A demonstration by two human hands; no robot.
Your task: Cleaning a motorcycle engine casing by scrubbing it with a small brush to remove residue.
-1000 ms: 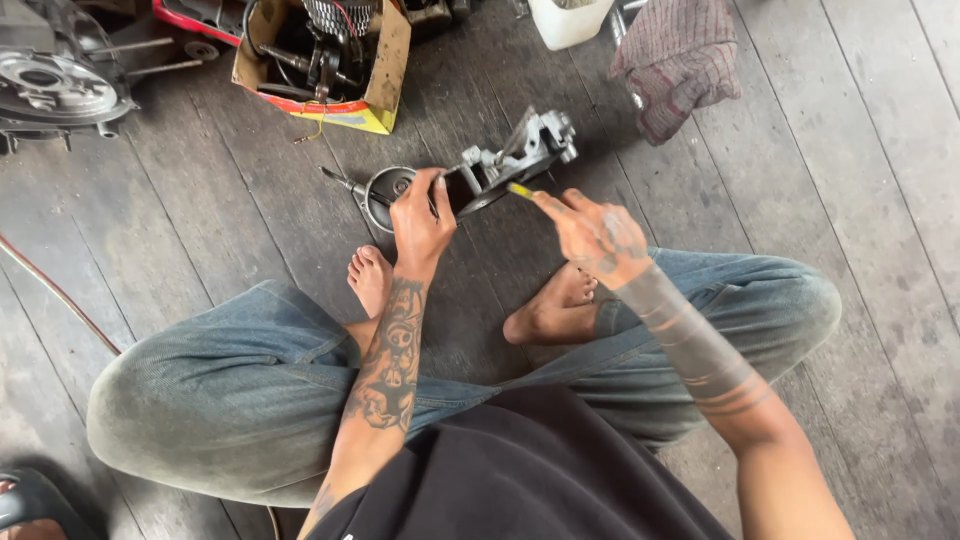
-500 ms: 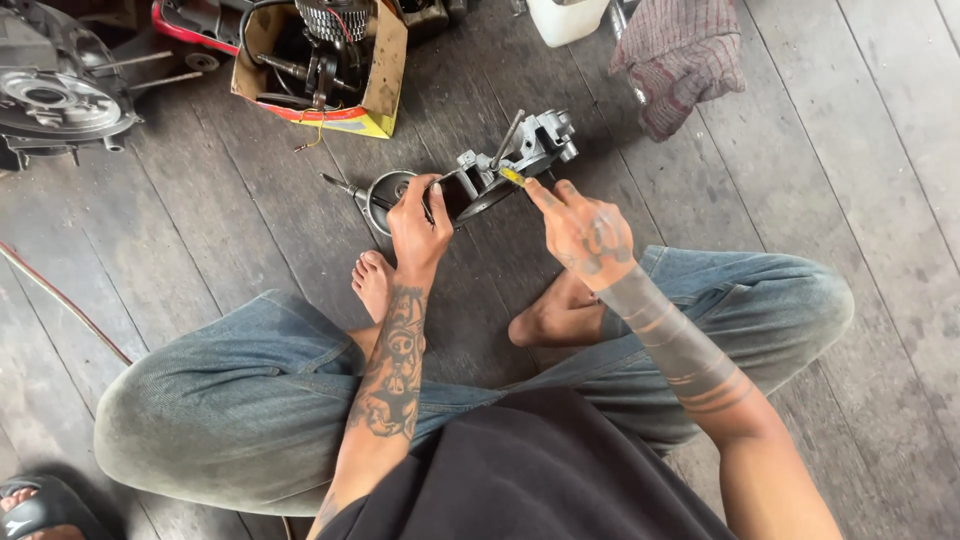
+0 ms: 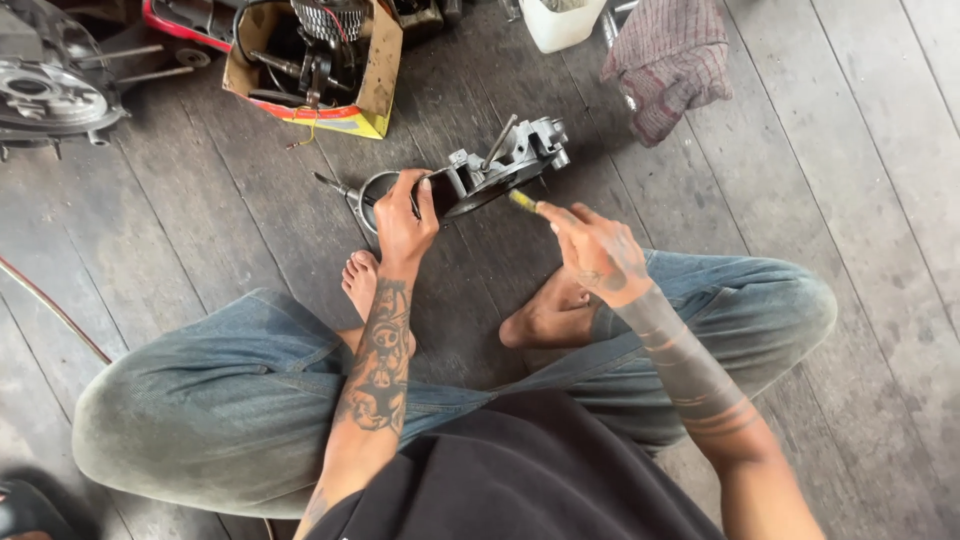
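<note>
I sit cross-legged on a dark wooden plank floor. My left hand (image 3: 405,215) grips a grey metal engine part (image 3: 500,165) with a round opening at its left end, holding it on the floor in front of my feet. My right hand (image 3: 595,250) is closed around a small tool with a yellow-green tip (image 3: 523,200), and that tip sits close to the right underside of the metal part. A thin metal rod (image 3: 330,183) sticks out to the left of the part.
A cardboard box (image 3: 375,90) with greasy engine pieces stands at the back. A round metal engine cover (image 3: 45,90) lies at the far left. A white plastic container (image 3: 560,22) and a chequered rag (image 3: 670,60) lie at the back right.
My right hand has slid slightly right and back along the part with the tool. My left hand keeps its grip on the metal part.
</note>
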